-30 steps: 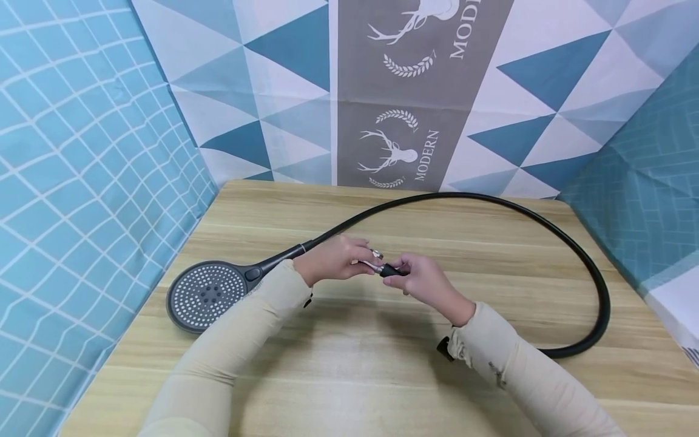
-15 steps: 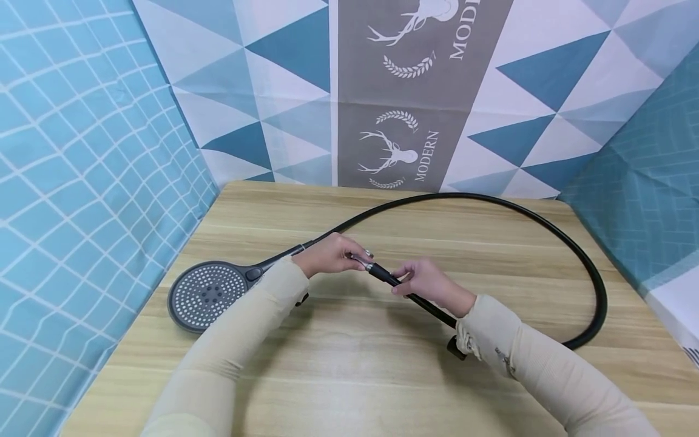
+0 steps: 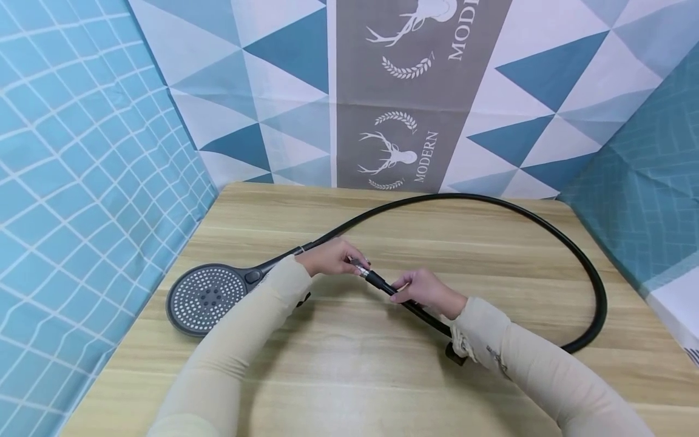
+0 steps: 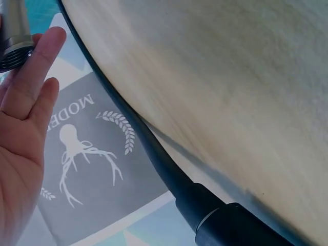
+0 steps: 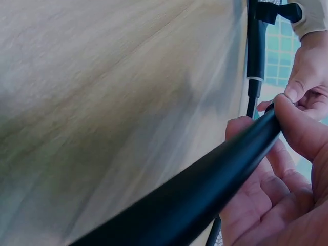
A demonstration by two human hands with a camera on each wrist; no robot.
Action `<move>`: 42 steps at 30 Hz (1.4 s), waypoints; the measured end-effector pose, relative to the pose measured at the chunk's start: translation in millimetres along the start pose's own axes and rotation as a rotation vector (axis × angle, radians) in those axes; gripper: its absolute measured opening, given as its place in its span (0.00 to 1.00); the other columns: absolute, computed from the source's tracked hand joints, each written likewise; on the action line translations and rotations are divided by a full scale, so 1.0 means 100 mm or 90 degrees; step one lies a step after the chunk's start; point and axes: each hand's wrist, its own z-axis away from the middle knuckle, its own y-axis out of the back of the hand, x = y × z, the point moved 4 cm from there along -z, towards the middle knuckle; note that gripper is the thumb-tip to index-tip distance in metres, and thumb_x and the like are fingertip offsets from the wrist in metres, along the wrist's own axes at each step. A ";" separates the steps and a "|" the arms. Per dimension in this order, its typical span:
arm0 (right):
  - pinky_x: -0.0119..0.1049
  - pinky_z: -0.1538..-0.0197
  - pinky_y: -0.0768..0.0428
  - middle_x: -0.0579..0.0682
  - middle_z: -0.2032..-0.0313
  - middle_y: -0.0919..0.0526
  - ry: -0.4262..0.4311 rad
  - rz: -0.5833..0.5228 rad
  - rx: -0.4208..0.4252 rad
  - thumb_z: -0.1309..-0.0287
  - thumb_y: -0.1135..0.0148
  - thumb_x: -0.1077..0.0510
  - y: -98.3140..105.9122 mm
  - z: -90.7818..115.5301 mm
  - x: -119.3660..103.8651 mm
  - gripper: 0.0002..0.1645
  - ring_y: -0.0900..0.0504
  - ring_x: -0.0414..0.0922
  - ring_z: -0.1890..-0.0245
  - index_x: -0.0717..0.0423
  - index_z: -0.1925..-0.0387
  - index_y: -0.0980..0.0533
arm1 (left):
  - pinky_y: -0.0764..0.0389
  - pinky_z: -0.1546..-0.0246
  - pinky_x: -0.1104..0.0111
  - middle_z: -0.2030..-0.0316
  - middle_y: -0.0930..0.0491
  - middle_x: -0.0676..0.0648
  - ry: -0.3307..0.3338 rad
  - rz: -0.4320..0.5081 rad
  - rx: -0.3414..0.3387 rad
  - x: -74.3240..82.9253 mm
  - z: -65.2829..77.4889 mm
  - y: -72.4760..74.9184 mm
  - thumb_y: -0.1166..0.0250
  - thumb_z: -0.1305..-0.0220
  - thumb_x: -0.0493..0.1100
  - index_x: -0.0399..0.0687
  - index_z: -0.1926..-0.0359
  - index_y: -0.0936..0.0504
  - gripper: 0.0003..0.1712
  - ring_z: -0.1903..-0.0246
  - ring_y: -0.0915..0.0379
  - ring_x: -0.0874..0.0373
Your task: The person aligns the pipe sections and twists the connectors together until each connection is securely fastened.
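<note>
My left hand [image 3: 330,256] pinches a silvery metal fitting [image 3: 360,267] at the end of a black shower hose [image 3: 537,226]. Up close in the left wrist view, the fitting [image 4: 16,38] has a ringed open end turned downward. A black sleeve [image 3: 375,279] joins it to the hose. Further down the hose, my right hand [image 3: 428,291] grips it; in the right wrist view the thumb lies along the hose [image 5: 205,174]. To the left, the dark grey shower head [image 3: 207,298] lies with its nozzle face up, the hose's other end fixed to its handle [image 3: 273,261].
The wooden tabletop [image 3: 338,376] carries the hose in a wide loop to the right. Patterned sheets stand behind, with a blue grid sheet [image 3: 82,182] at left and a teal one [image 3: 644,158] at right. My left forearm passes over part of the shower head.
My right hand has moved down and rightward, from the sleeve back along the hose. More hose now shows between the hands, and the fitting end has shifted slightly left.
</note>
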 end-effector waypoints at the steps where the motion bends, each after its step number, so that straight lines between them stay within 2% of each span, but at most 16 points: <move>1: 0.30 0.79 0.33 0.46 0.74 0.18 -0.001 0.007 0.001 0.54 0.28 0.64 0.00 -0.01 0.01 0.16 0.31 0.39 0.79 0.65 0.60 0.17 | 0.24 0.64 0.73 0.63 0.15 0.45 0.004 -0.002 -0.003 -0.01 -0.01 -0.01 0.31 0.44 0.31 0.36 0.60 0.14 0.09 0.68 0.24 0.63; 6: 0.31 0.77 0.30 0.47 0.71 0.16 0.005 0.055 0.022 0.55 0.27 0.63 -0.03 -0.04 0.06 0.13 0.30 0.39 0.78 0.63 0.64 0.17 | 0.24 0.61 0.74 0.62 0.15 0.46 0.028 -0.031 -0.027 -0.07 -0.05 -0.09 0.31 0.45 0.32 0.37 0.59 0.14 0.10 0.65 0.23 0.63; 11: 0.33 0.67 0.26 0.46 0.74 0.16 0.034 0.105 0.036 0.60 0.24 0.63 -0.07 -0.06 0.07 0.11 0.27 0.39 0.74 0.63 0.71 0.16 | 0.26 0.64 0.75 0.65 0.15 0.50 0.062 -0.080 -0.069 -0.09 -0.07 -0.15 0.29 0.47 0.34 0.42 0.63 0.13 0.08 0.68 0.26 0.66; 14: 0.35 0.62 0.25 0.47 0.75 0.16 0.038 0.111 0.033 0.61 0.24 0.64 -0.10 -0.06 0.08 0.10 0.24 0.40 0.71 0.62 0.73 0.16 | 0.27 0.65 0.74 0.66 0.15 0.52 0.083 -0.090 -0.095 -0.07 -0.07 -0.17 0.29 0.47 0.35 0.44 0.63 0.13 0.08 0.70 0.27 0.67; 23: 0.34 0.63 0.25 0.47 0.75 0.16 0.054 0.134 0.028 0.60 0.24 0.63 -0.15 -0.04 0.11 0.10 0.25 0.39 0.72 0.63 0.73 0.17 | 0.26 0.59 0.72 0.64 0.16 0.51 0.095 -0.102 -0.131 -0.09 -0.06 -0.22 0.31 0.44 0.35 0.44 0.62 0.13 0.08 0.66 0.26 0.65; 29: 0.34 0.65 0.25 0.47 0.76 0.16 0.080 0.172 0.020 0.58 0.24 0.62 -0.16 -0.04 0.10 0.10 0.25 0.38 0.73 0.63 0.73 0.17 | 0.26 0.56 0.71 0.62 0.16 0.52 0.085 -0.149 -0.134 -0.07 -0.07 -0.23 0.32 0.42 0.36 0.46 0.61 0.13 0.07 0.62 0.23 0.62; 34: 0.38 0.62 0.22 0.53 0.68 0.15 0.110 0.220 0.008 0.49 0.29 0.58 -0.13 -0.01 0.07 0.15 0.19 0.43 0.67 0.66 0.63 0.18 | 0.25 0.52 0.71 0.59 0.15 0.50 0.084 -0.156 -0.127 -0.03 -0.06 -0.21 0.33 0.41 0.35 0.44 0.59 0.13 0.08 0.56 0.21 0.58; 37: 0.43 0.59 0.21 0.56 0.63 0.15 0.134 0.284 0.016 0.41 0.36 0.55 -0.07 0.03 0.07 0.19 0.18 0.47 0.64 0.67 0.55 0.21 | 0.26 0.48 0.68 0.54 0.17 0.48 0.115 -0.139 -0.118 -0.01 -0.04 -0.18 0.35 0.38 0.35 0.43 0.54 0.15 0.11 0.51 0.23 0.55; 39: 0.47 0.56 0.21 0.59 0.60 0.16 0.150 0.343 0.039 0.37 0.40 0.53 -0.01 0.07 0.07 0.22 0.17 0.51 0.61 0.68 0.49 0.23 | 0.28 0.44 0.65 0.49 0.19 0.47 0.141 -0.133 -0.105 0.00 -0.01 -0.12 0.37 0.35 0.37 0.44 0.49 0.17 0.14 0.47 0.25 0.53; 41: 0.50 0.58 0.20 0.62 0.61 0.16 0.169 0.403 0.071 0.35 0.43 0.51 0.07 0.12 0.08 0.26 0.17 0.54 0.62 0.68 0.44 0.27 | 0.31 0.40 0.60 0.44 0.22 0.45 0.142 -0.162 -0.078 0.03 0.04 -0.02 0.38 0.34 0.39 0.44 0.45 0.20 0.17 0.42 0.29 0.50; 42: 0.51 0.59 0.20 0.64 0.59 0.17 0.181 0.428 0.093 0.34 0.43 0.50 0.12 0.15 0.08 0.29 0.17 0.56 0.62 0.68 0.41 0.29 | 0.33 0.39 0.57 0.43 0.24 0.43 0.132 -0.199 -0.054 0.05 0.07 0.04 0.38 0.34 0.41 0.44 0.43 0.21 0.19 0.41 0.31 0.48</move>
